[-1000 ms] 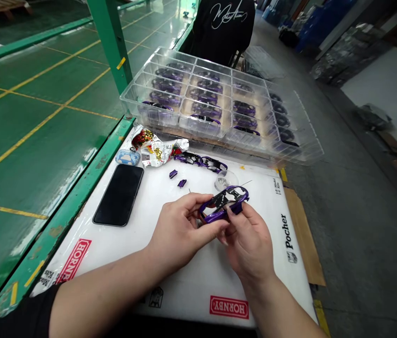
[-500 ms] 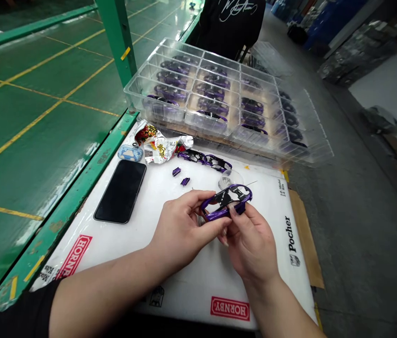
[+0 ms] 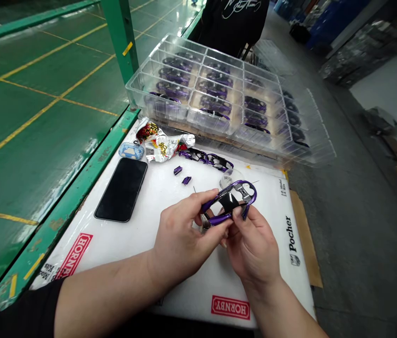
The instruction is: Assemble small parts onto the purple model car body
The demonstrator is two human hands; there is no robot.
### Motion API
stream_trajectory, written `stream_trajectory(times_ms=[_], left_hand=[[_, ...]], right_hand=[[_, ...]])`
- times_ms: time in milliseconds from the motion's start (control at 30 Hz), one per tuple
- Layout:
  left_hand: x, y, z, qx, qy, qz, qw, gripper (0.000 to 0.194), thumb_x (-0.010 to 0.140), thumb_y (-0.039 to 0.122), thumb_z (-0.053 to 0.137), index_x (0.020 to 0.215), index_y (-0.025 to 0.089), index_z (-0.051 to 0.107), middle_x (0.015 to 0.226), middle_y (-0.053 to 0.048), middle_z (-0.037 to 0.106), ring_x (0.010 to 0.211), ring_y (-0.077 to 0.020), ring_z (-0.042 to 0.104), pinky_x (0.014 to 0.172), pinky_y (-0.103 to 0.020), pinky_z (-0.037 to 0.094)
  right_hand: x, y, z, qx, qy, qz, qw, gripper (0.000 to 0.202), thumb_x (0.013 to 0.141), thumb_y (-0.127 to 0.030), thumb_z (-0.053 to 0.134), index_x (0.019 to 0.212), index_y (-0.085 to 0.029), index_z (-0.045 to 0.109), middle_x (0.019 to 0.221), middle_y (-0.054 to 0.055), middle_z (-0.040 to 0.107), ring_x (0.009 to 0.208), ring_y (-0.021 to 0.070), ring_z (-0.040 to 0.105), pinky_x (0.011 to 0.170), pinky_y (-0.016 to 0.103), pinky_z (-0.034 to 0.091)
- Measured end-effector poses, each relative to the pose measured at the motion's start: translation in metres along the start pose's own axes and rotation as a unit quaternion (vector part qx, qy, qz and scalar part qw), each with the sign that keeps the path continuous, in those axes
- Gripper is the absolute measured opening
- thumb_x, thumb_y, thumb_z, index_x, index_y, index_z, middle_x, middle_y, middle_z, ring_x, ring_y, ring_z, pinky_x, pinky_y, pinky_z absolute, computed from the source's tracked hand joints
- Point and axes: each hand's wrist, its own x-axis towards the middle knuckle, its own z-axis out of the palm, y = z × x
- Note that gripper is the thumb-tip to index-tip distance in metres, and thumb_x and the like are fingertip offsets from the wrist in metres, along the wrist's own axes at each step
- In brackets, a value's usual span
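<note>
Between both hands is a glossy purple and black model car body shell [image 3: 228, 202], tilted, with open gaps through its frame. My left hand [image 3: 187, 227] grips its left end with thumb and fingers. My right hand [image 3: 255, 239] pinches the near right edge, its thumb on the purple rim. Just behind the shell stands a small clear round container [image 3: 231, 178], partly hidden. Two small purple parts [image 3: 182, 175] lie on the white work surface [image 3: 138, 244] beyond my left hand. Farther back, two more purple shells [image 3: 205, 158] rest end to end.
A clear compartment tray [image 3: 216, 123] holding many purple shells spans the back. At left lie a black phone [image 3: 121, 190], a patterned blue case [image 3: 131, 150] and a crumpled foil wrapper [image 3: 163, 143]. A green post [image 3: 119, 42] rises at back left. Someone in black [image 3: 233, 23] sits beyond.
The shell has been tilted and turned in my hands, its far right end now higher and its openings showing more. Both hands keep their hold.
</note>
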Motion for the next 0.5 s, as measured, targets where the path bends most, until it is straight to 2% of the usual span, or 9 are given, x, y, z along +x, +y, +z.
stream_trajectory(times_ms=[267, 500], left_hand=[[-0.0016, -0.0003, 0.0014, -0.008, 0.006, 0.005, 1.0, 0.048, 0.09, 0.02, 0.097, 0.135, 0.021, 0.08, 0.108, -0.002, 0.09, 0.079, -0.0157, 0.08, 0.083, -0.025, 0.068], [-0.0002, -0.0022, 0.0019, -0.028, 0.0, -0.01, 1.0, 0.046, 0.09, 0.02, 0.095, 0.134, 0.022, 0.082, 0.108, -0.003, 0.09, 0.085, -0.0183, 0.083, 0.088, -0.029, 0.069]], right_hand=[[-0.0024, -0.0006, -0.0013, -0.014, 0.006, -0.003, 1.0, 0.035, 0.094, -0.053, 0.098, 0.09, -0.023, 0.079, 0.08, 0.005, 0.076, 0.061, 0.0176, 0.061, 0.055, 0.03, 0.05], [-0.0058, 0.0027, -0.0004, 0.003, 0.014, -0.012, 1.0, 0.028, 0.097, -0.05, 0.097, 0.1, -0.025, 0.084, 0.083, 0.004, 0.075, 0.063, 0.0178, 0.061, 0.058, 0.032, 0.055]])
